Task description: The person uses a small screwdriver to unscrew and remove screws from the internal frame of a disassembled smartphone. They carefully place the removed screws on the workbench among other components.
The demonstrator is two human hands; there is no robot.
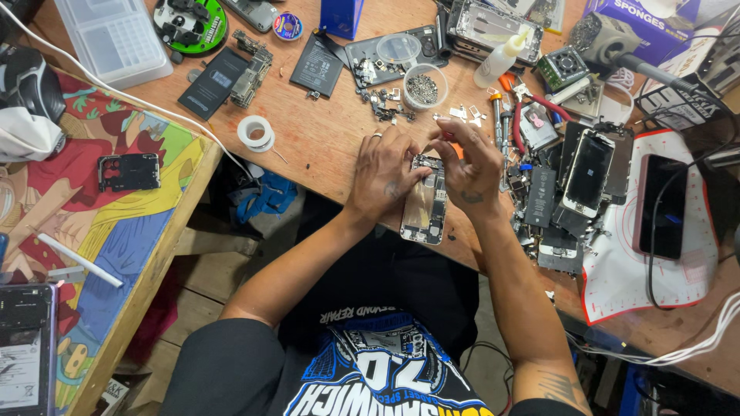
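Your left hand [383,171] rests curled over the top left edge of an opened phone [425,202], fingers bent down onto it, gripping its side. Your right hand [472,166] arches over the phone's upper right corner, fingertips pinched together on something too small to make out. The phone lies lengthwise at the near edge of the wooden surface [324,135], its inner parts exposed. Just beyond your hands sits a small round dish of screws [423,87], with loose metal parts scattered beside it. To the right lie several stripped phones [587,171] and a white mat [617,273]. To the left, a roll of tape [255,132].
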